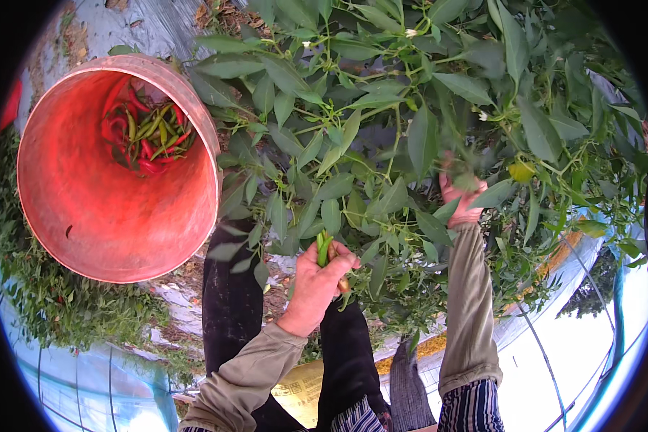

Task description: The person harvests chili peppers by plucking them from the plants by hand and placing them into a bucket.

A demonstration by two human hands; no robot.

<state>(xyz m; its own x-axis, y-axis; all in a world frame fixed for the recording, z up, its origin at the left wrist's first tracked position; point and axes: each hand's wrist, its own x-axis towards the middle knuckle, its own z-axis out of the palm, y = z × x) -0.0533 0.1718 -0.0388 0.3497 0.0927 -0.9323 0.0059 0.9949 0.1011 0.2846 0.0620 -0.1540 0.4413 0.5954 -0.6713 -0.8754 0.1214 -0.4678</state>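
Observation:
In the middle of the view my left hand point(313, 282) is closed around green chili peppers point(322, 247) and a brownish one. At the right, my right hand point(459, 199) reaches into the leafy pepper plant point(384, 99); its fingers are partly hidden by leaves and blurred. A yellowish green pepper point(521, 171) hangs just right of that hand. At the left, a red bucket point(86, 223) with its mouth toward me holds several red and green chili peppers point(153, 128).
Grey plastic sheeting point(158, 25) with dry litter lies at the top left. More plants point(65, 309) grow below the bucket. My legs point(230, 302) are under the foliage at lower middle. Hoops and pale plastic point(86, 381) of a tunnel curve along the rim.

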